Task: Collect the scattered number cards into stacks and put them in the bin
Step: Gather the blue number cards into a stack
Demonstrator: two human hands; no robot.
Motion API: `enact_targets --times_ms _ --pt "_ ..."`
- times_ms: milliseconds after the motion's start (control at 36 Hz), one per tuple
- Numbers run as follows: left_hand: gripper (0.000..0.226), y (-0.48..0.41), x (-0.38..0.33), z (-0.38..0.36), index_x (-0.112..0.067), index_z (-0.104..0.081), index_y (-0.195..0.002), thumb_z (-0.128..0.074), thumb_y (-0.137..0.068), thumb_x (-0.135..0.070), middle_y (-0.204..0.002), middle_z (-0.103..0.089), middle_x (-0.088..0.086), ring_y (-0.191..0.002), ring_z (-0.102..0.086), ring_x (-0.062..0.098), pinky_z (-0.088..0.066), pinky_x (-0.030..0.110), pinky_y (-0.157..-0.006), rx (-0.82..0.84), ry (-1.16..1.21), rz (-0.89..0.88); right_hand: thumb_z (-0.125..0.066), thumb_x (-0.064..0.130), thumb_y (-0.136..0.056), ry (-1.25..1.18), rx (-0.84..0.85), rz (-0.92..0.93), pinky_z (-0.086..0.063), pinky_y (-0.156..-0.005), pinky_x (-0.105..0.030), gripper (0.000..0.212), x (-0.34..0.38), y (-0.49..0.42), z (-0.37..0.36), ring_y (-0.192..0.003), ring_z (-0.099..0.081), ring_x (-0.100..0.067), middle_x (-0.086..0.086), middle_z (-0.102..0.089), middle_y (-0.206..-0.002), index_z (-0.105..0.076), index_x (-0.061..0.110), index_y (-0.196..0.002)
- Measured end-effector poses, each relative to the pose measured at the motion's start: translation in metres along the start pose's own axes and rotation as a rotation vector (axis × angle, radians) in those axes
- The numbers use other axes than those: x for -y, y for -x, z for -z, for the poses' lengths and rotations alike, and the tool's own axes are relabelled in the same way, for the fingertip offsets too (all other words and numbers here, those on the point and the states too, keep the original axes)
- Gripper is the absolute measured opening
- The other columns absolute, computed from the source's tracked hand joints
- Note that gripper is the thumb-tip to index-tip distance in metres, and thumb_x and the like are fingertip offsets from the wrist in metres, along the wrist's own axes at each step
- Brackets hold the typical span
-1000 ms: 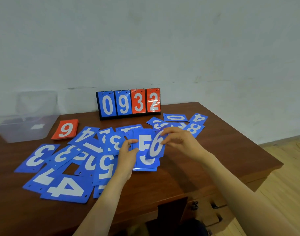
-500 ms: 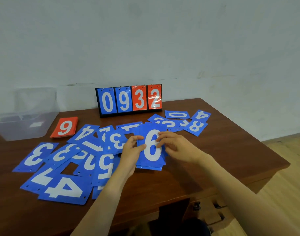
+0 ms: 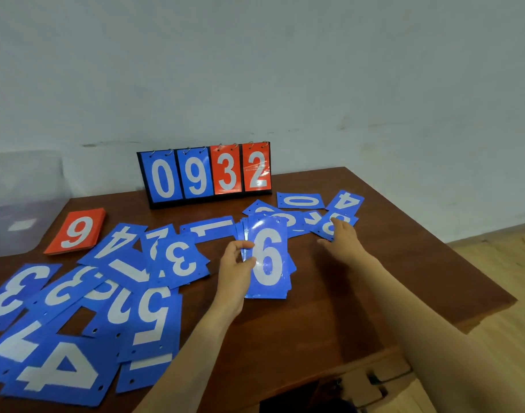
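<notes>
My left hand (image 3: 236, 271) grips a stack of blue number cards (image 3: 268, 257) by its left edge, a white 6 on top, held just above the wooden table (image 3: 330, 317). My right hand (image 3: 341, 238) reaches out to the right and touches a blue 8 card (image 3: 328, 227) at the edge of a small cluster of blue cards. Several more blue cards (image 3: 85, 308) lie scattered over the left half of the table. A red stack with a 9 on top (image 3: 76, 231) lies at the back left. The clear plastic bin (image 3: 14, 228) stands at the far left edge.
A flip scoreboard (image 3: 207, 174) reading 0932 stands at the back of the table against the wall. Blue 0 (image 3: 300, 200) and 4 (image 3: 346, 200) cards lie at the back right. The table's right edge drops to a light wooden floor (image 3: 499, 263).
The 6 card came to lie flat on top of the stack in my left hand. My right hand then let go of it and moved right to the 8 card.
</notes>
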State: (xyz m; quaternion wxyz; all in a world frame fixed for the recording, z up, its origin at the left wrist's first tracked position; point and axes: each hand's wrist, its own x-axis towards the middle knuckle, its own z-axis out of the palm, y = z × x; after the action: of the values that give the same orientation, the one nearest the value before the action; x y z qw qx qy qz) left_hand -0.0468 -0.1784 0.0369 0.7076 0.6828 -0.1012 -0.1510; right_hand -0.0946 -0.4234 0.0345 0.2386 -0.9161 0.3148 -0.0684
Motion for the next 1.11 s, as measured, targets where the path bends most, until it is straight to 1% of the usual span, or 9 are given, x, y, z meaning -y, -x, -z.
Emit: enact_targets --times_ms 111,194,333,417,500,639,806,944,1111 --pt "0.021 -0.005 -0.001 -0.003 -0.018 -0.056 -0.098 -0.052 -0.092 0.001 -0.119 -0.056 -0.001 -0.077 -0.060 -0.001 -0.049 0.016 -0.055 -0.030 -0.044 -0.027 -0.055 0.043 -0.090 0.009 0.017 -0.086 -0.027 -0.113 -0.041 0.075 -0.016 -0.018 -0.007 -0.140 -0.025 -0.027 -0.010 -0.026 -0.152 -0.020 0.010 -0.147" --pt "0.019 -0.006 0.000 -0.003 -0.017 -0.057 -0.099 -0.051 -0.093 0.000 -0.120 -0.055 -0.002 -0.075 -0.058 -0.001 -0.049 0.018 -0.055 -0.032 -0.059 -0.034 -0.052 0.055 -0.087 0.073 -0.043 -0.112 -0.037 -0.105 -0.040 0.070 -0.026 -0.021 -0.014 -0.129 -0.041 -0.026 -0.008 -0.041 -0.143 -0.035 0.011 -0.140" --pt "0.020 -0.002 0.000 -0.002 -0.014 -0.056 -0.105 -0.050 -0.093 0.001 -0.117 -0.053 -0.003 -0.080 -0.058 0.000 -0.045 0.008 -0.047 -0.036 -0.043 -0.013 -0.043 0.046 -0.095 0.197 -0.044 -0.035 -0.041 -0.094 -0.037 0.051 -0.021 -0.013 -0.015 -0.121 -0.047 -0.025 -0.006 -0.048 -0.135 -0.046 0.012 -0.132" --pt "0.020 0.002 -0.002 0.001 -0.016 -0.056 -0.104 -0.050 -0.093 0.000 -0.119 -0.053 -0.003 -0.081 -0.058 0.002 -0.045 0.009 -0.046 -0.035 -0.039 -0.004 -0.028 0.039 -0.100 0.431 -0.019 0.036 -0.042 -0.080 -0.033 0.044 -0.010 0.002 -0.020 -0.115 -0.050 -0.026 -0.009 -0.049 -0.128 -0.047 0.014 -0.131" --pt "0.021 0.005 -0.002 0.007 -0.018 -0.056 -0.102 -0.051 -0.093 0.000 -0.122 -0.054 -0.002 -0.086 -0.060 0.007 -0.045 0.012 -0.045 -0.037 -0.060 -0.019 -0.029 0.022 -0.101 0.601 -0.041 0.141 -0.042 -0.067 -0.032 0.031 0.002 0.023 -0.023 -0.099 -0.057 -0.026 -0.008 -0.055 -0.114 -0.050 0.009 -0.120" --pt "0.022 0.016 -0.009 0.019 -0.022 -0.055 -0.100 -0.050 -0.093 -0.001 -0.106 -0.056 -0.010 -0.072 -0.058 0.006 -0.051 0.037 -0.062 -0.045 -0.060 0.001 -0.029 0.018 -0.101 0.630 0.033 0.199 -0.047 -0.078 -0.037 0.029 0.018 0.056 -0.015 -0.100 -0.059 -0.030 -0.011 -0.057 -0.115 -0.049 0.005 -0.117" --pt "0.023 0.035 -0.023 0.036 -0.017 -0.055 -0.105 -0.048 -0.093 0.002 -0.094 -0.050 -0.019 -0.065 -0.055 0.002 -0.040 0.015 -0.044 -0.051 -0.134 -0.037 -0.043 0.027 -0.097 0.256 0.097 0.157 -0.049 -0.074 -0.035 0.026 0.030 0.086 0.004 -0.090 -0.060 -0.026 -0.009 -0.062 -0.106 -0.051 0.013 -0.117" --pt "0.028 0.049 -0.030 0.053 -0.021 -0.054 -0.101 -0.046 -0.091 0.004 -0.085 -0.046 -0.021 -0.054 -0.044 0.010 -0.039 0.026 -0.047 -0.099 -0.196 -0.097 -0.060 0.033 -0.090 -0.142 0.099 0.289 -0.043 -0.093 -0.025 0.039 0.061 0.118 0.046 -0.113 -0.054 -0.013 0.013 -0.055 -0.117 -0.053 0.021 -0.126" --pt "0.030 0.063 -0.038 0.076 -0.018 -0.054 -0.101 -0.043 -0.090 0.008 -0.091 -0.047 -0.023 -0.051 -0.038 0.004 -0.033 0.012 -0.037 -0.146 -0.234 -0.218 -0.065 0.022 -0.087 -0.462 0.331 0.323 -0.055 -0.069 -0.016 0.017 0.105 0.150 0.072 -0.083 -0.066 -0.002 0.009 -0.066 -0.094 -0.054 0.029 -0.099"
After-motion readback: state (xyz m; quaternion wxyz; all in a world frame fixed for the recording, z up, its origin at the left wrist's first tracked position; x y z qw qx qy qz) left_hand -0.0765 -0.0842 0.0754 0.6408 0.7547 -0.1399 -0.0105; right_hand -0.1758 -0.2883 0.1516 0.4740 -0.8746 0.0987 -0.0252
